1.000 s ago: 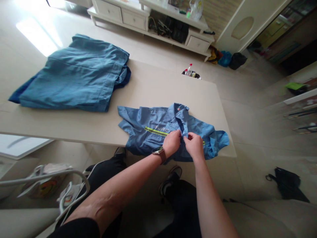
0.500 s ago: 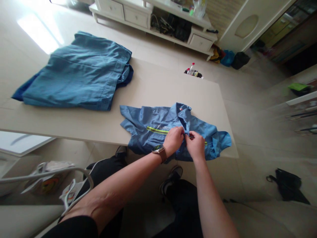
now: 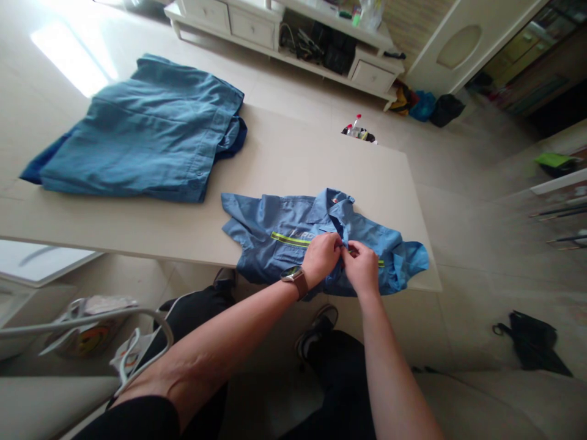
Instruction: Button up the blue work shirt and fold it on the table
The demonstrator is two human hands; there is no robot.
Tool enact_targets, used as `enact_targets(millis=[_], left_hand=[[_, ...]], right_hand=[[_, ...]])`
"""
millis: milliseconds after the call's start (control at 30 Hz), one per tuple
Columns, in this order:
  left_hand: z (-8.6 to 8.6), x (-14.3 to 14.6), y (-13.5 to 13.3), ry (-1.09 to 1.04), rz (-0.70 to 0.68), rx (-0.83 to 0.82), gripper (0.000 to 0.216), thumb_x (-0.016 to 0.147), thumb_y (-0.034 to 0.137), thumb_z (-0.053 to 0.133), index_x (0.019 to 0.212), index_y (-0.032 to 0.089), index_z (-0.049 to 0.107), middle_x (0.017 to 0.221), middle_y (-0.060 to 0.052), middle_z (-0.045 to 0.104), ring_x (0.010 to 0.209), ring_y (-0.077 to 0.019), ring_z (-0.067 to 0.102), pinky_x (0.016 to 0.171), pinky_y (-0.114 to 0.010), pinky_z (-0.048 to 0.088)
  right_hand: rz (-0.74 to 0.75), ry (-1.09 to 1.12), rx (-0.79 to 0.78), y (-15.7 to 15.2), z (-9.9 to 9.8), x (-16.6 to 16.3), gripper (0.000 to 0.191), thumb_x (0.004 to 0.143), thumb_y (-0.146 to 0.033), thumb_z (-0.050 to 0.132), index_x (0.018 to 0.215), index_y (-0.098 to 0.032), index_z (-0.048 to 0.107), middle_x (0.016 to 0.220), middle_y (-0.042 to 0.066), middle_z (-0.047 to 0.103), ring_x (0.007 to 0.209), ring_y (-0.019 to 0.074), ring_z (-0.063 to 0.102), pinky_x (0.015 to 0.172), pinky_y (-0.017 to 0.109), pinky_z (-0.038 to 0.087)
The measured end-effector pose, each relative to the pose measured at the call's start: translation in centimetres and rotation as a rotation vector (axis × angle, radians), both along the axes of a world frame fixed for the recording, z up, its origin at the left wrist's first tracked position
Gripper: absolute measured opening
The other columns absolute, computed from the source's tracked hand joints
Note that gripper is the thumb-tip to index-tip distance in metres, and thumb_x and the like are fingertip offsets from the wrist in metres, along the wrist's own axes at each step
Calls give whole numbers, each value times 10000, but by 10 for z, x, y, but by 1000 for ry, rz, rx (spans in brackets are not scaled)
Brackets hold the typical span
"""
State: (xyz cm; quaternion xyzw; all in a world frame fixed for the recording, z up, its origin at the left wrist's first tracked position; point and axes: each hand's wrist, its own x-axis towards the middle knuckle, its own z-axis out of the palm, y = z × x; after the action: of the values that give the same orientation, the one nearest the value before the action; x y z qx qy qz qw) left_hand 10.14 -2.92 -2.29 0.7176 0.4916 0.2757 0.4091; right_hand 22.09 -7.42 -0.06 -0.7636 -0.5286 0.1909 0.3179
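A blue work shirt (image 3: 293, 214) with a collar and a yellow-green stripe lies face up at the table's near right edge, its lower part hanging over. My left hand (image 3: 322, 256), with a watch on the wrist, pinches the front opening just below the collar. Close beside it, my right hand (image 3: 362, 267) grips the other side of the same opening. The fingertips of both hands almost meet, and they hide what lies between them. To the left, a stack of folded blue clothes (image 3: 142, 134) rests on the table.
The pale table (image 3: 284, 153) stretches left to right in front of me. Beyond it stands a white TV cabinet (image 3: 254, 30). Bottles with red caps (image 3: 355, 125) show past the far edge. A grey metal rail (image 3: 92, 315) is at lower left, a black bag (image 3: 532, 339) at right.
Both hands stay at the shirt's front opening with hardly any movement. The shirt and the folded stack lie as before; the view has shifted very slightly.
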Motion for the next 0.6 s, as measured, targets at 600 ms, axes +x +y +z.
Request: enact_targets(millis=[600], left_hand=[[-4, 7, 5, -394, 179, -416, 123, 797, 143, 647, 767, 126, 765, 726, -47, 729, 699, -143, 641, 626, -231, 429]], right_hand=[[118, -15, 210, 2, -8, 12, 191, 851, -298, 619, 826, -181, 768, 860, 91, 711, 763, 220, 668, 695, 342, 557]])
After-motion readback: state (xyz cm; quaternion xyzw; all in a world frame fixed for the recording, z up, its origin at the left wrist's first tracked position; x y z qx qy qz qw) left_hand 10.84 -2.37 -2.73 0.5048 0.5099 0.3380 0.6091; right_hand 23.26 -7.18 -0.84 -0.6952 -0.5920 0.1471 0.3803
